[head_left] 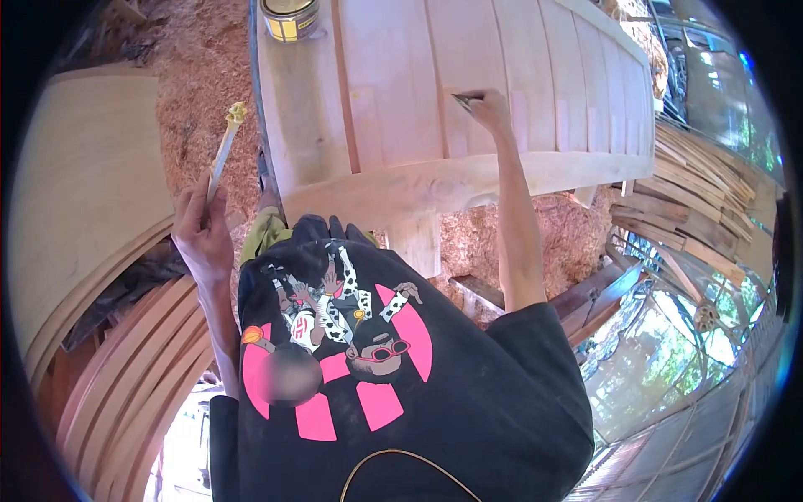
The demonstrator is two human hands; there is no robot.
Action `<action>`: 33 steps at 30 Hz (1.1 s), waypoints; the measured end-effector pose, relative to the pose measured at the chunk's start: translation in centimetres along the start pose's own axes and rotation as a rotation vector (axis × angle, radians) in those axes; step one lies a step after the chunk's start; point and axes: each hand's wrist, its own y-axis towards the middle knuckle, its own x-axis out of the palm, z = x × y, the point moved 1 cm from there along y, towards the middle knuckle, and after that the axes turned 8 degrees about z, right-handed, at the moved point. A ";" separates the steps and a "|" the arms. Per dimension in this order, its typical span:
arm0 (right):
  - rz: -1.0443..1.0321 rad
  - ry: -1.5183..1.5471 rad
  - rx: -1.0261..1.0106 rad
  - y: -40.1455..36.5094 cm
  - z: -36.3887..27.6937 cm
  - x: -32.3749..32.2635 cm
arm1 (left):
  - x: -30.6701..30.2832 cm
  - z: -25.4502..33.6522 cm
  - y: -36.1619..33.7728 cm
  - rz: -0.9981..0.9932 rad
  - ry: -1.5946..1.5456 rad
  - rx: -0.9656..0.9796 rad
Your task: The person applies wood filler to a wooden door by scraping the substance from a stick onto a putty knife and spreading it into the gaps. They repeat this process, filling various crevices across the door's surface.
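My left hand (202,233) is closed around a pale flat stick (222,157), raised to the left of the wooden panel. A lump of yellowish paste (237,112) clings to the stick's upper end. Over the panel (391,100), which has several long boards and grooves between them, my right hand (487,111) pinches a small dark pointed blade (461,100). The blade's tip is right at the wood beside one of the grooves. Most of the blade is hidden by my fingers.
An opened can with a yellow label (290,20) stands on the panel's far left corner. Wood shavings (196,75) cover the ground. Stacked boards lie at the right (686,197), and curved planks (138,360) with a large sheet (88,184) are at the left.
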 end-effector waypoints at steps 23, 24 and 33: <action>0.810 0.325 -0.795 -22.8 -25.8 -1.0 | 3.7 10.5 0.8 -0.806 -0.979 -0.754; 0.791 0.283 -0.797 -22.9 -25.6 -1.1 | 3.7 10.3 0.7 -0.820 -1.021 -0.819; 0.669 0.541 -0.659 -23.1 -26.0 -6.2 | 2.3 9.7 1.8 -0.621 -0.855 -0.617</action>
